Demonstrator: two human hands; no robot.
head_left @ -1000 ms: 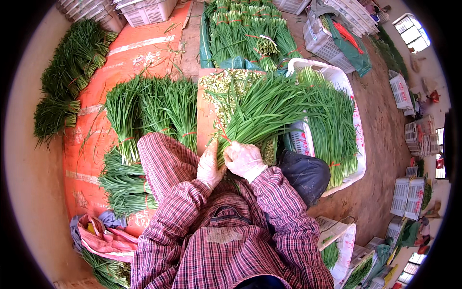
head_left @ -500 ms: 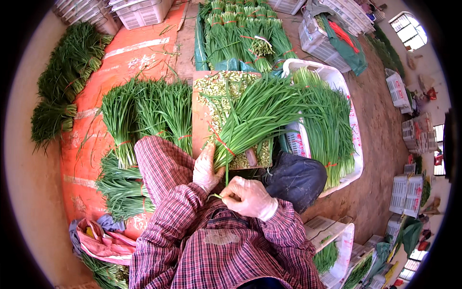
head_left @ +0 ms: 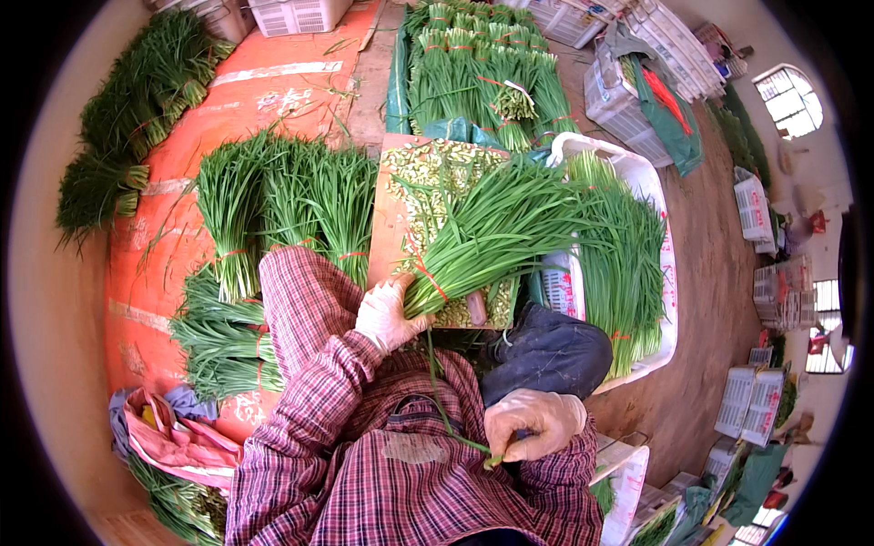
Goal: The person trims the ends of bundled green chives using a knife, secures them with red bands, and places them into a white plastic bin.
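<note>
My gloved left hand (head_left: 388, 314) is closed round the cut end of a bunch of garlic chives (head_left: 501, 218), which has a red tie round it. The bunch lies across a board (head_left: 386, 196) strewn with pale chopped stalk ends, its leaf tips reaching the white crate on the right. In front of my chest, my gloved right hand (head_left: 535, 424) pinches the end of a single chive stalk (head_left: 442, 400). That stalk runs down from beneath my left hand to my right fingers. A brown, handle-like piece (head_left: 476, 308) shows at the board's near edge, partly hidden by the bunch.
Tied chive bunches (head_left: 305, 196) stand on an orange sheet (head_left: 264, 109) to my left. The white crate (head_left: 671, 300) at my right knee holds more chives. Rows of bunches (head_left: 482, 73) lie beyond the board. Stacked crates (head_left: 628, 100) stand at the far right.
My right hand has moved right and toward my body, drawing the stalk out long from the bunch. My left hand keeps its hold. The whole view has shifted slightly.
</note>
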